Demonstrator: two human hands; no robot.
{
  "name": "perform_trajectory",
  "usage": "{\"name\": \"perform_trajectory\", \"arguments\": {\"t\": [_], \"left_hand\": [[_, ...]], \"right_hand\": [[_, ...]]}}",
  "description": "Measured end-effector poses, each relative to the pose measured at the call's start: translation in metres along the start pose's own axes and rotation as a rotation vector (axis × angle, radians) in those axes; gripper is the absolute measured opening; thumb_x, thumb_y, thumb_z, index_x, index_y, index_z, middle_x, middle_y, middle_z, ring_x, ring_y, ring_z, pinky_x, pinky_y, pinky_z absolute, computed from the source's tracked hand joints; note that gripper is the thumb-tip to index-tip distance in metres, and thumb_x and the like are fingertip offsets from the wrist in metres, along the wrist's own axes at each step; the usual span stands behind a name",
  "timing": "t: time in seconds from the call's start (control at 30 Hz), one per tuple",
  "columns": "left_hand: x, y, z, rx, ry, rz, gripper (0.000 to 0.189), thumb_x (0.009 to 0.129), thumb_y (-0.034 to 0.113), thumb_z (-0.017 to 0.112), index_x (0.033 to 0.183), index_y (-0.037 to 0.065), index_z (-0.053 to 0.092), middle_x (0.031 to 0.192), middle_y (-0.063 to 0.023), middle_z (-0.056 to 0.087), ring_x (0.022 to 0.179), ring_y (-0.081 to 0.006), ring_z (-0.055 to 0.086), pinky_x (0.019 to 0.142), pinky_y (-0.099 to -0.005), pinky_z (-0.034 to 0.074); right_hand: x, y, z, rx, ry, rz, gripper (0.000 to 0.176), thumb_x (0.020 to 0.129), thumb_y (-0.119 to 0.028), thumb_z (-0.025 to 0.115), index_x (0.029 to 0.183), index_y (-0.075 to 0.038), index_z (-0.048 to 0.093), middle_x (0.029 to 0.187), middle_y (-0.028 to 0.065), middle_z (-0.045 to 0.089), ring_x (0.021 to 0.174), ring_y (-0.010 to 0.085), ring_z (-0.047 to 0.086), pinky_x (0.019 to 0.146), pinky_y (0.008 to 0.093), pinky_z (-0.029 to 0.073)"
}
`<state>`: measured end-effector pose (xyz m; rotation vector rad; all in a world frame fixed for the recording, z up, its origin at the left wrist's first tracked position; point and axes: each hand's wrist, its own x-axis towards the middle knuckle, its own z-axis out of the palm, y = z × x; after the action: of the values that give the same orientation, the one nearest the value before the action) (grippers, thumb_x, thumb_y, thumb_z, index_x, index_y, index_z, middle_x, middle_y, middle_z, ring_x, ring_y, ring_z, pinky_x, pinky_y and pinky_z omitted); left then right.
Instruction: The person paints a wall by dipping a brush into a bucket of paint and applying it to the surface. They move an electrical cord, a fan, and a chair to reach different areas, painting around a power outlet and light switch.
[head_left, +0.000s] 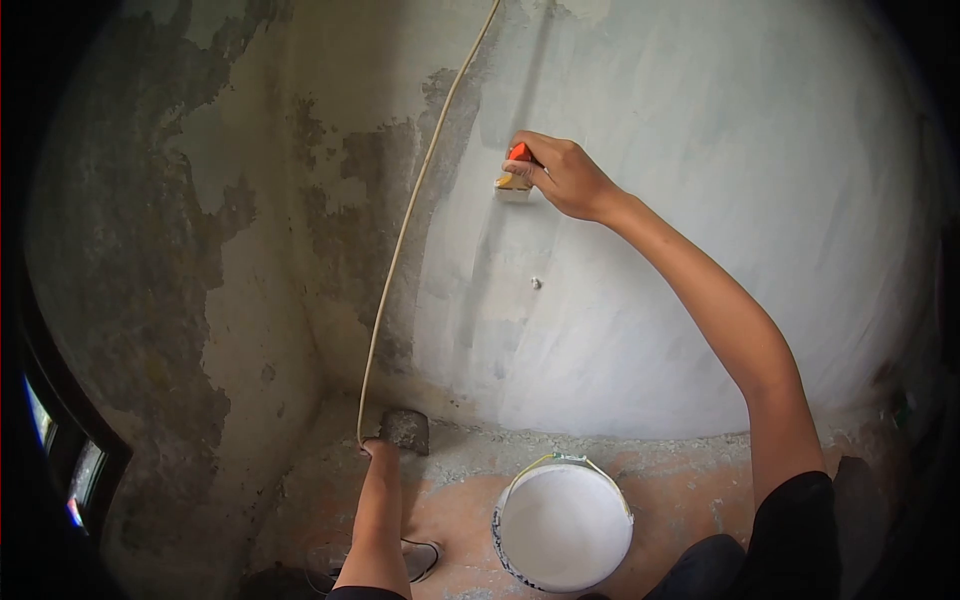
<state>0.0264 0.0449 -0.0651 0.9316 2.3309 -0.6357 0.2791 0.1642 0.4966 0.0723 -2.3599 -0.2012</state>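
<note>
In the upper middle of the head view, my right hand (562, 178) grips a paintbrush (515, 190) with an orange handle. The bristles point down against the wall (640, 260), which carries streaky white paint on this side. Low on the left, my left hand (372, 447) is closed around a pale cable (408, 215); its fingers are mostly hidden by the foreshortened wrist. From that hand the cable runs up in a slight curve past the top edge. On the floor between my arms stands a bucket (496, 535) of white paint, its wire handle raised toward the wall.
A grey, rough block-like object (405, 431) lies by the wall's foot, beside my left hand. Bare, patchy plaster (240, 290) covers the left wall. A dark-framed opening (85, 470) is at far left. A thin black cord (430, 560) lies near my left forearm on the reddish floor (690, 490).
</note>
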Motion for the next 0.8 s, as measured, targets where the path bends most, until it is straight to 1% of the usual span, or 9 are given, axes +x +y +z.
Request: {"name": "perform_trajectory", "arguments": {"t": [0.2, 0.27, 0.33, 0.4, 0.47, 0.5, 0.57, 0.67, 0.8], "left_hand": [[-0.014, -0.005, -0.003, 0.047, 0.017, 0.013, 0.039, 0.084, 0.031, 0.052, 0.118, 0.013, 0.060, 0.121, -0.0087, 0.058, 0.105, -0.0261, 0.057, 0.076, -0.0447, 0.044], [-0.013, -0.003, -0.002, 0.019, 0.024, 0.022, 0.039, 0.084, 0.030, 0.053, 0.117, 0.011, 0.060, 0.117, -0.0096, 0.059, 0.100, -0.0243, 0.058, 0.074, -0.0431, 0.043], [-0.014, -0.003, -0.004, 0.026, 0.007, 0.006, 0.038, 0.083, 0.030, 0.053, 0.116, 0.012, 0.061, 0.114, -0.0072, 0.059, 0.097, -0.0224, 0.058, 0.071, -0.0415, 0.042], [-0.012, 0.002, -0.003, 0.026, -0.003, -0.003, 0.036, 0.083, 0.030, 0.054, 0.114, 0.013, 0.062, 0.112, -0.0047, 0.060, 0.093, -0.0204, 0.058, 0.068, -0.0398, 0.041], [-0.005, 0.006, 0.004, 0.153, 0.112, -0.070, 0.010, 0.083, 0.031, 0.056, 0.086, 0.023, 0.061, 0.078, 0.0013, 0.054, 0.066, -0.0136, 0.045, 0.054, -0.0346, 0.025], [-0.006, 0.006, 0.001, 0.148, 0.112, -0.070, 0.010, 0.083, 0.031, 0.056, 0.086, 0.023, 0.061, 0.078, 0.0013, 0.054, 0.066, -0.0136, 0.045, 0.054, -0.0346, 0.025], [-0.012, 0.003, -0.005, 0.063, 0.005, -0.022, 0.035, 0.083, 0.030, 0.054, 0.113, 0.014, 0.062, 0.107, -0.0030, 0.060, 0.088, -0.0174, 0.056, 0.065, -0.0373, 0.039], [-0.008, 0.006, -0.005, 0.017, 0.004, -0.037, 0.039, 0.083, 0.032, 0.054, 0.117, 0.014, 0.060, 0.112, -0.0045, 0.060, 0.093, -0.0196, 0.057, 0.070, -0.0402, 0.041], [-0.005, 0.005, -0.001, 0.094, 0.018, -0.027, 0.042, 0.083, 0.034, 0.055, 0.120, 0.013, 0.058, 0.117, -0.0032, 0.058, 0.099, -0.0215, 0.058, 0.072, -0.0409, 0.043]], "right_hand": [[0.050, 0.044, -0.057, -0.336, 0.281, -0.062, 0.016, 0.087, -0.018, 0.059, 0.087, -0.004, 0.052, 0.082, 0.0072, 0.061, 0.068, 0.0214, 0.059, 0.061, 0.0313, 0.050], [0.078, 0.047, -0.085, -0.119, 0.433, -0.134, 0.021, 0.091, -0.019, 0.056, 0.084, 0.000, 0.051, 0.075, 0.0125, 0.058, 0.067, 0.0207, 0.060, 0.061, 0.0320, 0.049], [0.097, 0.049, -0.107, -0.463, 0.495, -0.238, 0.021, 0.091, -0.018, 0.056, 0.083, 0.000, 0.050, 0.075, 0.0127, 0.058, 0.066, 0.0203, 0.059, 0.059, 0.0306, 0.048], [0.101, 0.051, -0.108, -0.423, 0.486, -0.241, 0.021, 0.090, -0.018, 0.056, 0.082, 0.000, 0.049, 0.074, 0.0128, 0.056, 0.064, 0.0224, 0.058, 0.057, 0.0301, 0.048], [0.096, 0.053, -0.102, -0.686, 0.553, -0.512, 0.021, 0.090, -0.018, 0.056, 0.082, 0.000, 0.049, 0.071, 0.0116, 0.055, 0.062, 0.0228, 0.056, 0.055, 0.0308, 0.048], [0.091, 0.055, -0.092, -0.663, 0.556, -0.542, 0.021, 0.090, -0.018, 0.056, 0.081, -0.001, 0.049, 0.070, 0.0115, 0.054, 0.061, 0.0236, 0.056, 0.055, 0.0318, 0.047], [0.066, 0.065, -0.067, -0.701, 0.453, -0.578, 0.019, 0.089, -0.020, 0.058, 0.086, -0.002, 0.052, 0.077, 0.0114, 0.057, 0.066, 0.0227, 0.058, 0.058, 0.0311, 0.048], [0.017, 0.063, -0.016, -0.726, 0.395, -0.608, 0.007, 0.083, -0.013, 0.059, 0.088, -0.007, 0.057, 0.086, 0.0059, 0.059, 0.075, 0.0192, 0.061, 0.066, 0.0268, 0.054], [-0.060, 0.025, 0.038, -0.513, 0.022, -0.657, 0.008, 0.078, -0.008, 0.061, 0.083, -0.008, 0.055, 0.081, 0.0039, 0.058, 0.080, 0.0154, 0.061, 0.060, 0.0246, 0.053]]}}
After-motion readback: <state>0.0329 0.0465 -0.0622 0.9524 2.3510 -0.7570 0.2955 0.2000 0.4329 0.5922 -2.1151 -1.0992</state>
